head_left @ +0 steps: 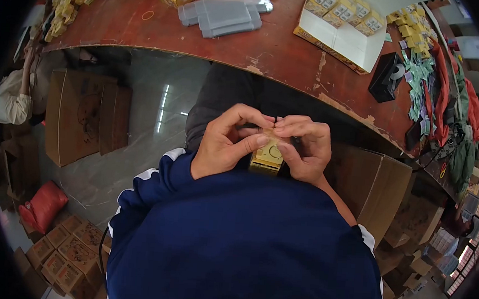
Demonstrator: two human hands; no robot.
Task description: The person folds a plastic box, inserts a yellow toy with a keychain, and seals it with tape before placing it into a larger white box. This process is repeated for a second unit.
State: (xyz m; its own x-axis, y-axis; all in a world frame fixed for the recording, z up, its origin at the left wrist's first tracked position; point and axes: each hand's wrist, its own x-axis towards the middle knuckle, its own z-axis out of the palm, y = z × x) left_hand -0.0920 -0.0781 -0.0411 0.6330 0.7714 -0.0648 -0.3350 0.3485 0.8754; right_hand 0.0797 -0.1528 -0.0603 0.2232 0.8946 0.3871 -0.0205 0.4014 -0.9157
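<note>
Close to my body, a small yellow box [267,161] is held between my two hands. My left hand [232,141] grips it from the left, thumb lying across its upper face and fingers curled at its far end. From the other side my right hand [307,146] holds it, with thumb and fingertips bent in at the same far end. The fingertips of both hands nearly meet there and hide that end of the box. A dark round outline shows on the box's face.
The red-brown table [202,48] ahead bears a white display tray [344,43] of yellow boxes, clear plastic covers [225,17], a black tape dispenser [386,76] and a pile of small packets [421,78]. Cartons [74,117] stand at left; another carton [364,179] is at right. A person's sleeve [15,97] shows far left.
</note>
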